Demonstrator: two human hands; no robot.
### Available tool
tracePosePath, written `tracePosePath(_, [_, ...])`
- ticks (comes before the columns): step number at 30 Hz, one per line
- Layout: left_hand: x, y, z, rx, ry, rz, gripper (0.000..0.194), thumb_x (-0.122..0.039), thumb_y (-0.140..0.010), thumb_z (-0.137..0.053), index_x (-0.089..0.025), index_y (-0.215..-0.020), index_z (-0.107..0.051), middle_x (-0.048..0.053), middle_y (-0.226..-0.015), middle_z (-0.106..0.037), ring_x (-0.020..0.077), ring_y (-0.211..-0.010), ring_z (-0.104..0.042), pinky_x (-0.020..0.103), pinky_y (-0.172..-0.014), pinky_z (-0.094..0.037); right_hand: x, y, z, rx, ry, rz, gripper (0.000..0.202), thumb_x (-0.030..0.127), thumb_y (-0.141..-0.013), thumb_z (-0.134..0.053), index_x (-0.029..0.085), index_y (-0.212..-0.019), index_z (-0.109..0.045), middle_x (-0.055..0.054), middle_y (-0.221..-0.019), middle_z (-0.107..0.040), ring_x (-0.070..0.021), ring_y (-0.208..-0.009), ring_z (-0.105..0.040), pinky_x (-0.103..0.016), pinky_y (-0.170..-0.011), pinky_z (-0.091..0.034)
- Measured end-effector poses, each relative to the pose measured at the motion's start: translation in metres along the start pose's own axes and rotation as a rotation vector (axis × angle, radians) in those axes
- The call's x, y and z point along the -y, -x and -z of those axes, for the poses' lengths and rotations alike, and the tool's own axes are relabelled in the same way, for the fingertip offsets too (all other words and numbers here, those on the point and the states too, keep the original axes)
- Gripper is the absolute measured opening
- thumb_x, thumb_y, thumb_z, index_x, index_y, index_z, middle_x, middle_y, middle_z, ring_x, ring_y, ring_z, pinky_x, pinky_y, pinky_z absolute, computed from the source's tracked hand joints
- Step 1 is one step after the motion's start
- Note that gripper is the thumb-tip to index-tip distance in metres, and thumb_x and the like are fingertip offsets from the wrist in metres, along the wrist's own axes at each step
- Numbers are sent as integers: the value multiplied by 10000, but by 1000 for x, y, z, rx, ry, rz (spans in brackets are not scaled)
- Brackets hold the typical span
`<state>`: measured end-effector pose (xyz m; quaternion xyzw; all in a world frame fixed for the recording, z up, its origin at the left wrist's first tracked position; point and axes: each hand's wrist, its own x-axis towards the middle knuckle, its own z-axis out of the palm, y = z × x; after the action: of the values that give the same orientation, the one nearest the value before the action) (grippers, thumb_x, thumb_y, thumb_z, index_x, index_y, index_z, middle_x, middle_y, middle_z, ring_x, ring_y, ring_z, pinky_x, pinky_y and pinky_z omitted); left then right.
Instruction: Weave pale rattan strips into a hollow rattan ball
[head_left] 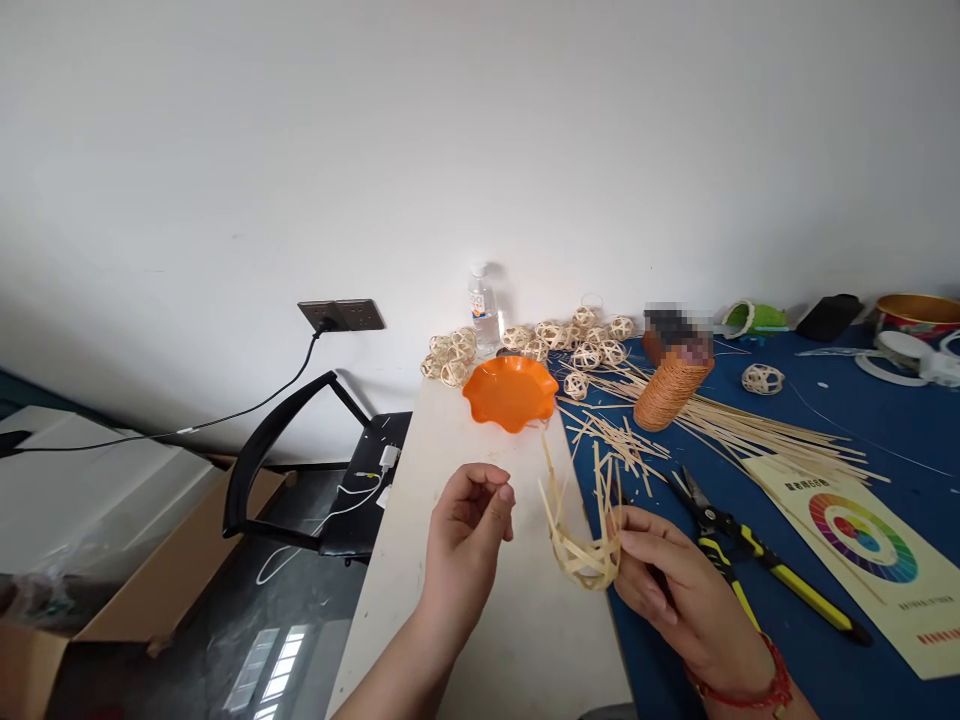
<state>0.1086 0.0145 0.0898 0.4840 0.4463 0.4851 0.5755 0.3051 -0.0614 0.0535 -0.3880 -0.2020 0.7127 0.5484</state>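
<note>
A half-woven ball of thin bamboo strips (589, 560), with loose strip ends standing upright from it, is gripped at its right side by my right hand (675, 580). The fingers and thumb pinch the weave; the fingertips behind it are partly hidden. My left hand (469, 540) is a little to the left of the weave, apart from it. Its fingers are curled and the thumb meets the index finger, with nothing showing between them. Beyond my hands lies an orange scalloped dish (510, 395). Short cut strips (619, 440) are scattered to its right.
Several finished woven balls (551, 335) line the wall beside a clear bottle (484, 310). Right of my right hand lie yellow-black pruning shears (750, 550) and a colour-wheel card (862, 540). Long strips (780, 430) and an orange cord roll (667, 390) lie behind. A black chair (300, 470) stands left.
</note>
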Motion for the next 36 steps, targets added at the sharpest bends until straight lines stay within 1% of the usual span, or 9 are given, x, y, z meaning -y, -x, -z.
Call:
tracePosePath(2, [1,0,-1,40,13,24,179,-344,-843,-733,-184,-872,-659,-42,-701,-557,65,-551,-495,203,-558,-428,-1,-2,2,33,-80,-25,220,353,-824,-723,172,-780,-607,121,-337,-362,-21,-308,-127,-176,-365,-150])
tracePosePath(7, [0,1,-3,212,33,102,249,-413,-788,-791,-173,-831,-737,-14,-669,-585,78,-536,-470,221,-535,-410,-6,-8,6,94,-209,-125,217,350,-779,-729,194,-724,-589,133,-302,-309,-24,-273,-66,-163,-313,-132])
tracePosePath(13, [1,3,-5,313,53,98,235,-407,-753,-828,-184,-815,-789,-1,-691,-600,62,-500,-436,214,-480,-369,-9,-14,7,174,-248,-189,225,351,-808,-696,201,-710,-560,137,-305,-293,-30,-266,-56,-153,-301,-136])
tracePosePath(17, [0,3,-3,288,5,63,233,-417,-783,-801,-186,-811,-791,-4,-673,-601,53,-480,-413,206,-457,-341,-11,-14,5,226,-295,-213,250,354,-805,-698,208,-688,-532,138,-301,-289,-33,-256,-52,-152,-292,-122])
tracePosePath(22, [-3,6,-4,223,-36,103,304,-472,-800,-763,-174,-857,-759,-4,-686,-602,51,-446,-433,201,-435,-370,-14,-15,6,218,-328,-225,265,331,-789,-684,206,-644,-500,127,-301,-306,-23,-254,-70,-158,-304,-110])
tracePosePath(26, [-4,9,-5,231,-95,73,311,-474,-805,-745,-167,-858,-748,37,-797,-658,48,-425,-456,206,-403,-394,-17,-17,8,223,-303,-230,298,352,-771,-701,220,-642,-466,142,-299,-267,-24,-249,-57,-158,-298,-108])
tracePosePath(30, [-4,12,-4,263,-143,129,349,-494,-830,-709,-163,-933,-758,42,-704,-675,52,-393,-415,198,-369,-363,-18,-19,9,218,-293,-261,285,348,-771,-699,214,-640,-485,134,-292,-292,-20,-242,-69,-152,-292,-107])
tracePosePath(34, [-7,12,-3,295,-156,148,378,-471,-766,-781,-179,-1006,-756,87,-892,-745,69,-467,-426,193,-362,-361,-19,-18,8,216,-283,-273,262,337,-772,-693,204,-640,-510,124,-292,-313,-17,-247,-68,-149,-299,-107])
tracePosePath(36, [-8,11,-2,311,-157,140,387,-426,-696,-852,-185,-984,-761,71,-893,-750,58,-470,-404,191,-385,-352,-19,-18,8,221,-254,-269,255,339,-787,-688,204,-653,-516,126,-296,-308,-20,-253,-61,-146,-305,-115])
